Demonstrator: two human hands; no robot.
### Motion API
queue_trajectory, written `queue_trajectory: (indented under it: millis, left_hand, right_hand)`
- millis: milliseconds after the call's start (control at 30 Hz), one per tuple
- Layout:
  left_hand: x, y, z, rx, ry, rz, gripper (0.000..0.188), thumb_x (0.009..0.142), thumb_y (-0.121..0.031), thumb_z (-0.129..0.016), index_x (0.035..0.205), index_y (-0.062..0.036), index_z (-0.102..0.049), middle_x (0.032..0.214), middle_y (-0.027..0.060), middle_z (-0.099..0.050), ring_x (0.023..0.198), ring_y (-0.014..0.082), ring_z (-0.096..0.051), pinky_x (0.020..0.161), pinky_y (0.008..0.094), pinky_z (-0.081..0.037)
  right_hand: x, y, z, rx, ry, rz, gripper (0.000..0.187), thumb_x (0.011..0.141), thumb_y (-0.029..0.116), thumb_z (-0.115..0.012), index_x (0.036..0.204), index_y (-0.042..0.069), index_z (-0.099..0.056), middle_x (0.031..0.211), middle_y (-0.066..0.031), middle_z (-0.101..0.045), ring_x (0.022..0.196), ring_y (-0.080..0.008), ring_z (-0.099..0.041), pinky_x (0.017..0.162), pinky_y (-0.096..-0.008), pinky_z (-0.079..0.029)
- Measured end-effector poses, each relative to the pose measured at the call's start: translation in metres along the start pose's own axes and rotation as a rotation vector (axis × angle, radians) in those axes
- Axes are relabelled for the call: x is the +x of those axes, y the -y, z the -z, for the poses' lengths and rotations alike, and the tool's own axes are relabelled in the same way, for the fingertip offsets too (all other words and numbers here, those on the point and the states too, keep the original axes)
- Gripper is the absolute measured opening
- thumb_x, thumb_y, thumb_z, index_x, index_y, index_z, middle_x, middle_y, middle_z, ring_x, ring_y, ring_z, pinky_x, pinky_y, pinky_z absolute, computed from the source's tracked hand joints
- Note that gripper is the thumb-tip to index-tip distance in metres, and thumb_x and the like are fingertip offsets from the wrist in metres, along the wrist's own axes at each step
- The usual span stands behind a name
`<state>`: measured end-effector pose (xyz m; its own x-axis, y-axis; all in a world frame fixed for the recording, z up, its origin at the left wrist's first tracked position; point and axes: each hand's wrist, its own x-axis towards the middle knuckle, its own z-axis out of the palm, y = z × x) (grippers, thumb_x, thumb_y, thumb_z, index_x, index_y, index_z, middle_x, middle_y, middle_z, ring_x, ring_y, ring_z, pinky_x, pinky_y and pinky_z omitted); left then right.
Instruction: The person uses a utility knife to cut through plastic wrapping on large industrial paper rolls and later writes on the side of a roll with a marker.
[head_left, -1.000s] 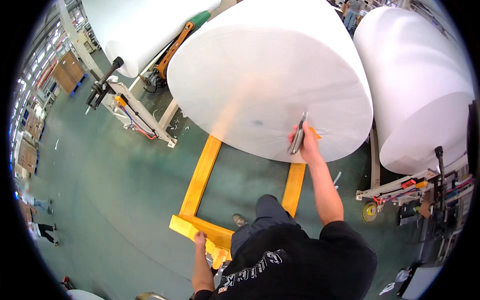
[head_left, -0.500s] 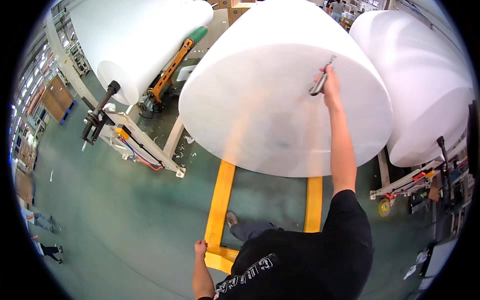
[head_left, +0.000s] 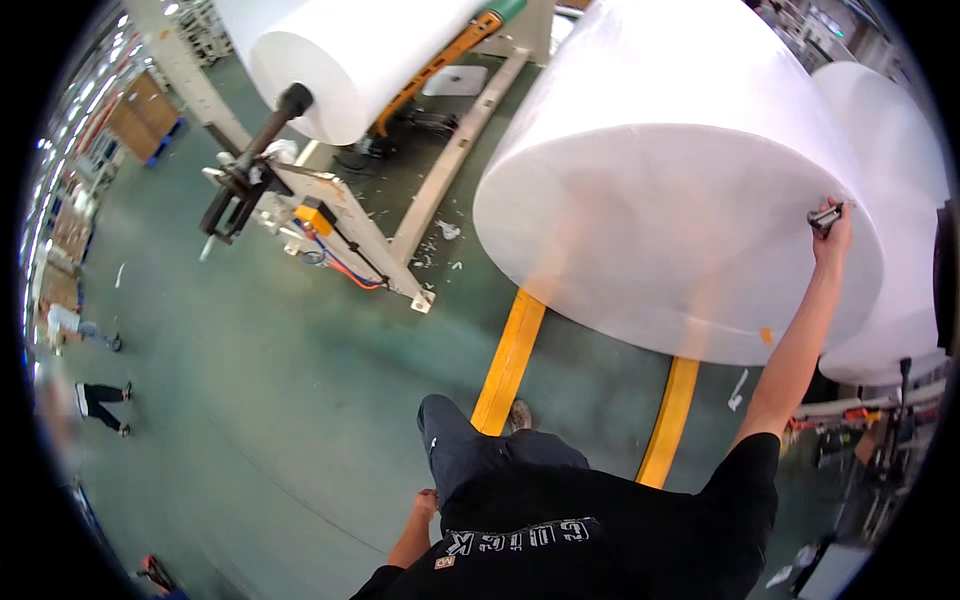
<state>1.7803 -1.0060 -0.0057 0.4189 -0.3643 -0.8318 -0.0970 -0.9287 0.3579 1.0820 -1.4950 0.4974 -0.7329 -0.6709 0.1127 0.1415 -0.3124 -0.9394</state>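
Metal cutter [head_left: 826,217], silver and dark, in right hand [head_left: 836,240], roughly 3 o'clock on the round end of the big white roll [head_left: 660,215]. Fingers clenched around it; it sits across the top of the fist, one end sticking out toward 9 o'clock, other end up near 2 o'clock. Can't tell if the tip touches the paper. Right arm reaches up from 5 o'clock.

Left hand [head_left: 427,501] at about 6 to 7 o'clock, down beside the dark trousers [head_left: 465,455], fingers curled; can't tell if anything is in them.

Orange tab [head_left: 767,335] on the roll's end, between 4 and 5 o'clock. Two yellow bars [head_left: 510,362] run up to the roll's lower edge, at 8 and 6 o'clock of it. Paper scrap [head_left: 737,390] on the green floor [head_left: 280,400], 4 o'clock.

Second roll [head_left: 310,85] at 11 o'clock, on a pale stand [head_left: 345,225] with dark shaft [head_left: 270,130]. Third roll [head_left: 890,140] at 2 o'clock, partly hidden behind the big one.
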Motion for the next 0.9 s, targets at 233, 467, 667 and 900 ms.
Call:
queue_trajectory:
  millis: [233,467,667,900]
  left_hand:
    - [0.097,0.009,0.109,0.584,0.147,-0.303,0.025,0.084,-0.02,-0.05,0.093,-0.003,-0.066,0.08,0.0121,-0.066,0.071,0.0215,-0.062,0.063,0.0352,-0.05]
    - [0.117,0.066,0.224,0.081,0.039,0.263,0.017,0.083,-0.017,-0.051,0.081,-0.0032,-0.06,0.066,0.0077,-0.062,0.053,0.015,-0.054,0.047,0.0305,-0.043]
    - [0.09,0.107,0.238,0.438,0.079,0.289,0.021,0.082,-0.021,-0.054,0.084,-0.0009,-0.062,0.075,0.0101,-0.063,0.067,0.0208,-0.059,0.06,0.0359,-0.047]
    - [0.099,0.115,0.182,0.49,0.114,0.477,0.025,0.082,-0.025,-0.053,0.088,-0.0019,-0.062,0.082,0.0122,-0.063,0.074,0.024,-0.059,0.065,0.0384,-0.047]
  right_hand:
    - [-0.088,-0.058,-0.121,-0.032,-0.255,0.006,0.037,0.095,0.035,-0.035,0.095,0.004,-0.055,0.071,-0.0072,-0.057,0.048,-0.0128,-0.046,0.035,-0.0233,-0.029]
    - [-0.206,-0.275,-0.273,-0.355,-0.031,0.053,0.037,0.094,0.036,-0.038,0.097,0.002,-0.05,0.066,-0.0105,-0.057,0.052,-0.0157,-0.053,0.04,-0.0271,-0.035]
    - [-0.303,-0.482,-0.337,-0.73,0.095,0.22,0.039,0.095,0.038,-0.038,0.096,0.0,-0.046,0.061,-0.0105,-0.055,0.053,-0.0234,-0.055,0.05,-0.0355,-0.043]
    - [-0.373,-0.81,-0.266,-1.282,0.443,0.2,0.041,0.093,0.036,-0.037,0.115,0.002,-0.043,0.083,-0.0232,-0.063,0.078,-0.0427,-0.06,0.066,-0.0502,-0.046]
